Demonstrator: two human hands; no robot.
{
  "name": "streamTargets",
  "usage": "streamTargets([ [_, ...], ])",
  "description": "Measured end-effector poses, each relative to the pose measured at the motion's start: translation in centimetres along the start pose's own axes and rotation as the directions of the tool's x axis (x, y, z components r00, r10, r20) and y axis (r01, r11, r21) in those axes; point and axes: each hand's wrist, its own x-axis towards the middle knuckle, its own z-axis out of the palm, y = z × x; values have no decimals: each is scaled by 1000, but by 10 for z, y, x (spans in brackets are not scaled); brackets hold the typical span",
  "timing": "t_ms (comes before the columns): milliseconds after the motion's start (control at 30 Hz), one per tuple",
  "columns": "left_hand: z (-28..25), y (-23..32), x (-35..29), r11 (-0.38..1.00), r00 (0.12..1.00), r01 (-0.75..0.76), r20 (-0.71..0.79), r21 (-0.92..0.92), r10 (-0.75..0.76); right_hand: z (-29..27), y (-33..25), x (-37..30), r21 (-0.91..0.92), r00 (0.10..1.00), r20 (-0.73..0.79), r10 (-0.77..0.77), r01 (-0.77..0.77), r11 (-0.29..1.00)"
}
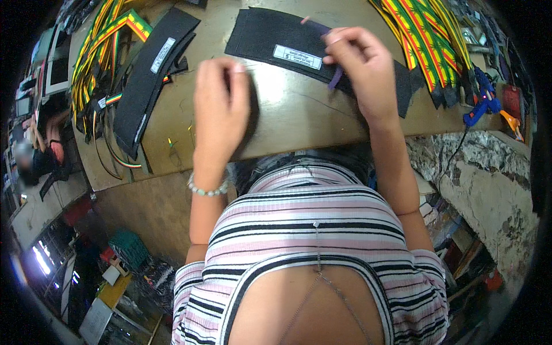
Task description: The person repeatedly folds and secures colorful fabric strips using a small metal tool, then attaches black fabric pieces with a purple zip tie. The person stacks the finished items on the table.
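Observation:
My right hand (pixel 371 75) is closed at the far side of the table, over a black fabric piece (pixel 259 34) with a white label (pixel 298 57). A slim purple thing (pixel 336 77) sticks out on both sides of its fingers; its kind is hard to tell. To the left, my left hand (pixel 221 106) hovers above the table near that fabric, thumb and fingers drawn together. Whatever they may hold is too small to make out. Left of it lies a second labelled black fabric piece (pixel 146 75), set at a slant.
Patterned yellow, green and red straps lie bundled at the left (pixel 92 75) and right (pixel 422 46) of the table (pixel 276 123). A blue tool (pixel 486 103) and an orange-handled item (pixel 510 123) are by the right edge. Thread scraps (pixel 172 144) lie near the front. Another person (pixel 34 155) is far left.

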Motion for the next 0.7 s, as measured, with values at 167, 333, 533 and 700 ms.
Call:
streamTargets([
  [167, -45, -11, -6, 934, 938, 334, -139, 127, -317, -50, -29, -22, 174, 952, -258, -164, 213, 961],
  [333, -30, 20, -9, 991, 993, 115, -14, -69, -117, -72, -25, -52, -141, 993, -118, -10, -6, 990],
  [533, 44, 65, -7, 957, 954, -169, 203, -238, 219, -68, -2, -62, -142, 999, -5, 37, -37, 989],
  [700, 61, 76, -7, 970, 952, -194, 212, -146, 223, -67, -5, -65, -211, 1000, -16, 6, -9, 977],
])
